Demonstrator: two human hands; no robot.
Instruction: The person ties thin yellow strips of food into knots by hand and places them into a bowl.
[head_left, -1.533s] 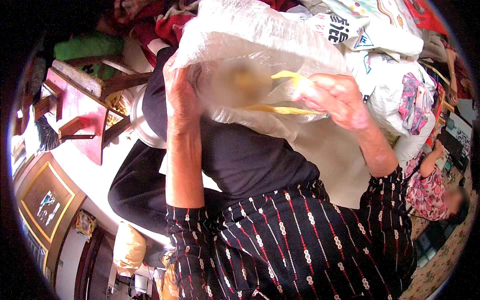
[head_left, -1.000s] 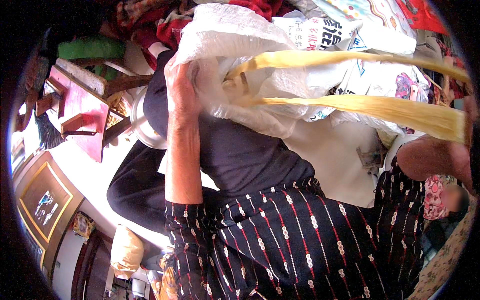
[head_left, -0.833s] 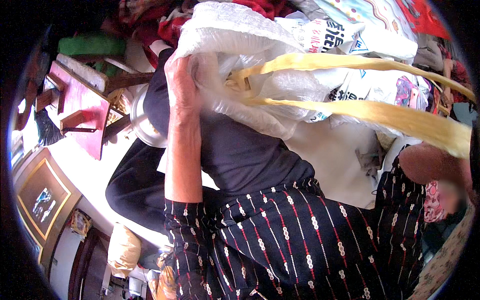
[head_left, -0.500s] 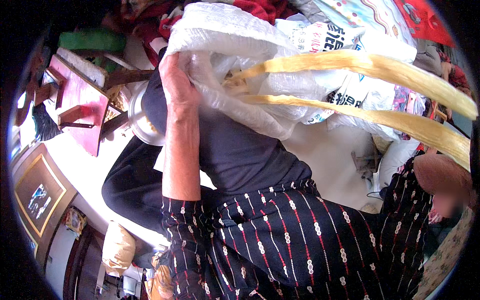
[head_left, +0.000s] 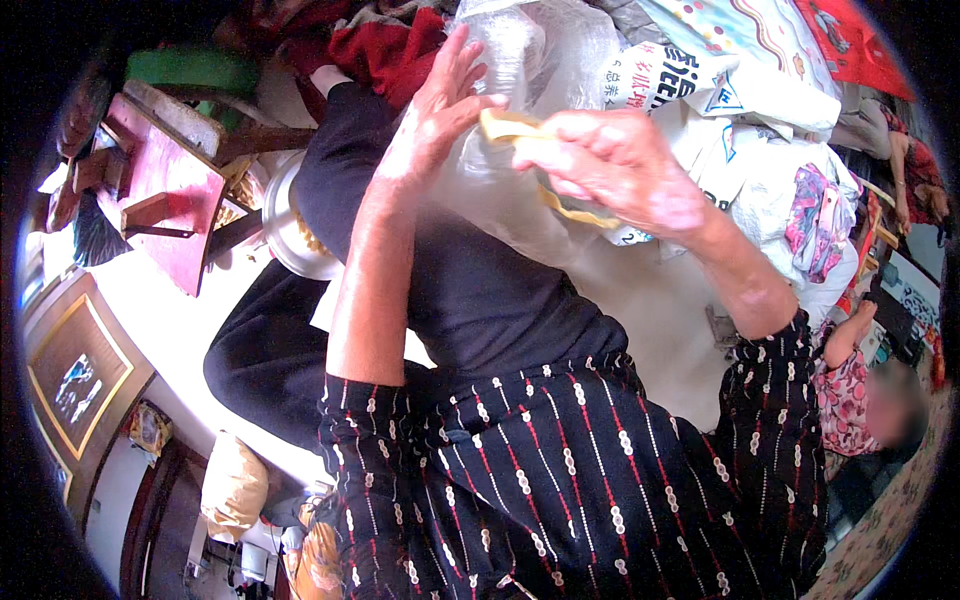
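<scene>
Nearest is the person's black patterned shirt (head_left: 580,480), with red and white beaded lines, and past it the dark trousers (head_left: 500,310), one knee bent out to the left. Above the legs, the left hand (head_left: 428,120) is raised, its grip apart with the fingers extended, the thumb side right by one end of a yellow strip (head_left: 510,128); whether it touches cannot be told. The right hand (head_left: 620,170) has its grip clamped on the strip, which pokes out toward the left hand and also shows below the knuckles. Behind both hands lies a translucent plastic bag (head_left: 488,210), partly hidden by them. Beside the left knee sits a white bowl (head_left: 277,235) with small yellowish pieces in it. Farther on, printed white sacks (head_left: 740,110) are heaped at the right and red cloth (head_left: 385,55) lies beyond the left hand. A pink wooden board (head_left: 165,200) is tilted at the left, near a green object (head_left: 190,72). At the far right is another person in a flowered top (head_left: 848,405).
</scene>
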